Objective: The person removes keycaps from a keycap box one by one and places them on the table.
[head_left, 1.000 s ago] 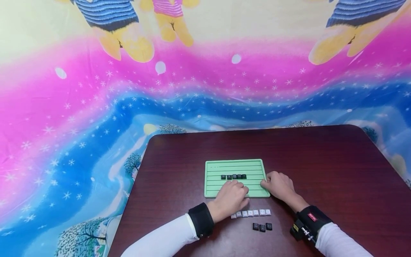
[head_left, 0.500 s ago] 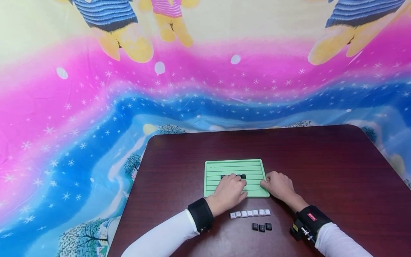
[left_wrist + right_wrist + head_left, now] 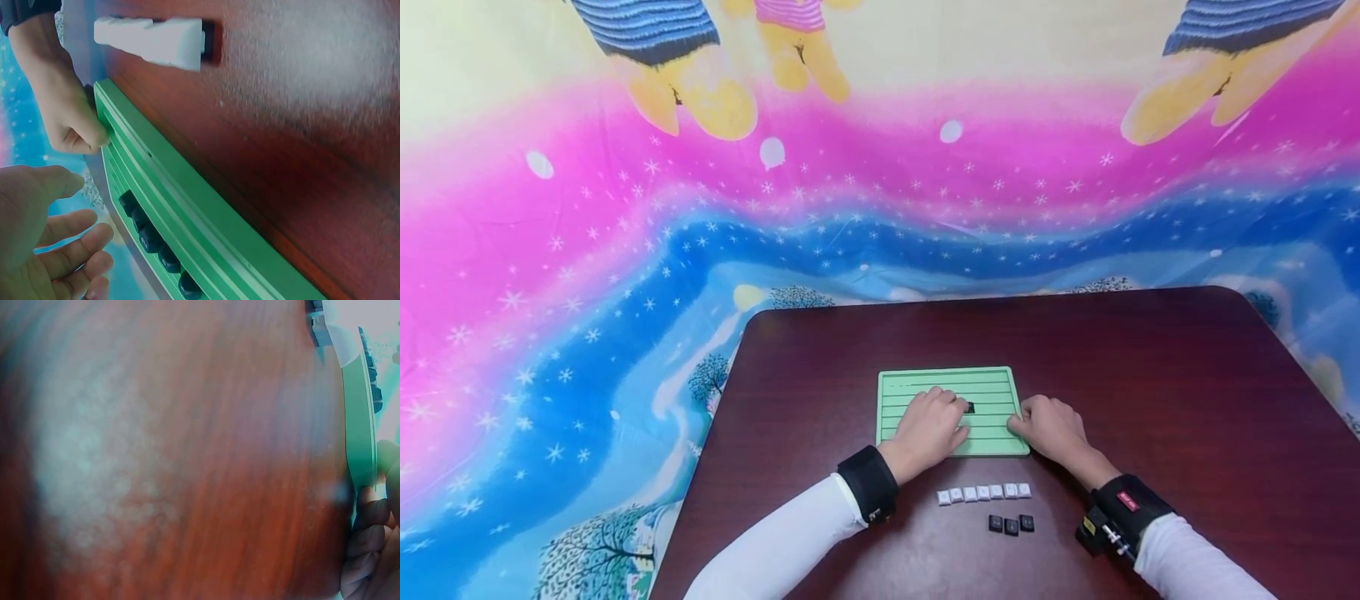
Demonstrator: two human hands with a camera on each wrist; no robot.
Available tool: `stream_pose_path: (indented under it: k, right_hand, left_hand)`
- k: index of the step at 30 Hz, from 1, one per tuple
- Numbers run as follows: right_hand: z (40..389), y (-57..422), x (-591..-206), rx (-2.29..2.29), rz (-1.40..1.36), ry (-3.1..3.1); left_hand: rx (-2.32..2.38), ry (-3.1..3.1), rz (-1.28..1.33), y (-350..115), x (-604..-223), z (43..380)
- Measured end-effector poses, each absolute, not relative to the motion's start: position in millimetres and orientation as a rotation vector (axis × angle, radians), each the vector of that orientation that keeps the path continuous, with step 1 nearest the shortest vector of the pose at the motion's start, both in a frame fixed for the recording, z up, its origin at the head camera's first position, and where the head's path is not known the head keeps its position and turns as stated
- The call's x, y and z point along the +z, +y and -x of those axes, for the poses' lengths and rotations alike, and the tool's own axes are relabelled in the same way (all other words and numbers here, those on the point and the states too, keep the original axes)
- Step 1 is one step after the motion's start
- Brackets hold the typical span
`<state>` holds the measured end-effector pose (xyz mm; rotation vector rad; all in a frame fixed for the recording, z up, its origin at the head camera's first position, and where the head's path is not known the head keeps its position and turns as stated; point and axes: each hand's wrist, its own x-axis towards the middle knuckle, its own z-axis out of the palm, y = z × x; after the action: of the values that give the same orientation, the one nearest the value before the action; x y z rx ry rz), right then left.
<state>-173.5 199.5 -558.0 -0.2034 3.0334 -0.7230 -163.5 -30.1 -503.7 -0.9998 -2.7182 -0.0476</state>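
A ridged green tray (image 3: 992,430) lies on the table, with a row of several black keycaps (image 3: 150,239) set along one of its grooves. My left hand (image 3: 927,425) is over the tray and hides most of that row in the head view; the left wrist view shows its fingers loosely bent, apart from the keycaps and holding nothing. At the tray's right edge, my right hand (image 3: 1054,429) pinches the rim, thumb on the inner side and curled fingers (image 3: 367,540) outside.
Nearer to me on the dark red table (image 3: 1150,375) is a row of several white keycaps (image 3: 983,493). Three loose black keycaps (image 3: 1011,526) lie just in front of them. A colourful printed cloth (image 3: 865,200) hangs behind the table.
My left hand has moved forward over the tray, from below the black row to above it, covering most of those keycaps. The right hand has kept its hold on the rim.
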Motion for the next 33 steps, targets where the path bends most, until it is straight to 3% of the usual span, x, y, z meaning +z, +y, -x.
stream_pose_path:
  k: [33]
  right_hand:
    - [172.6,199.5,-557.0,-0.735,0.207,3.034]
  left_hand:
    - [-0.025,-2.763,0.926,-21.2,-511.7,184.5]
